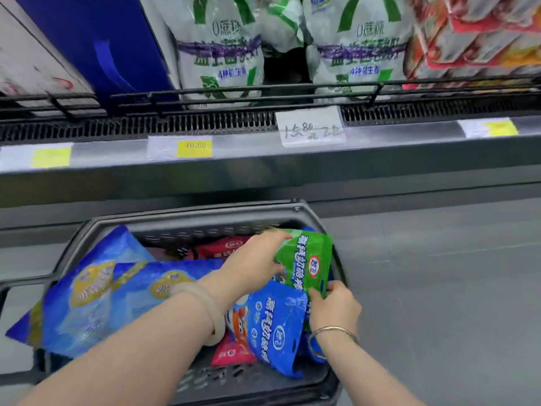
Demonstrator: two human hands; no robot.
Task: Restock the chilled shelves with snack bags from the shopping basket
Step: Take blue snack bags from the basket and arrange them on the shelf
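A dark grey shopping basket (187, 215) stands on the floor below the chilled shelf (263, 159). Inside lie large blue bags (96, 291), a smaller blue snack bag (275, 323), red bags (222, 247) and a green snack bag (307, 259) at the basket's right side. My left hand (254, 259) grips the green bag's upper left edge. My right hand (333, 306) pinches its lower corner. The green bag is tilted, partly over the blue one.
White and green bags (219, 45) stand behind a black wire rail (263, 92) on the shelf, with a dark gap between them. Red packs (474, 33) sit at the right, a blue box (96, 45) at the left. Price labels (193, 148) line the shelf edge. Grey floor lies to the right.
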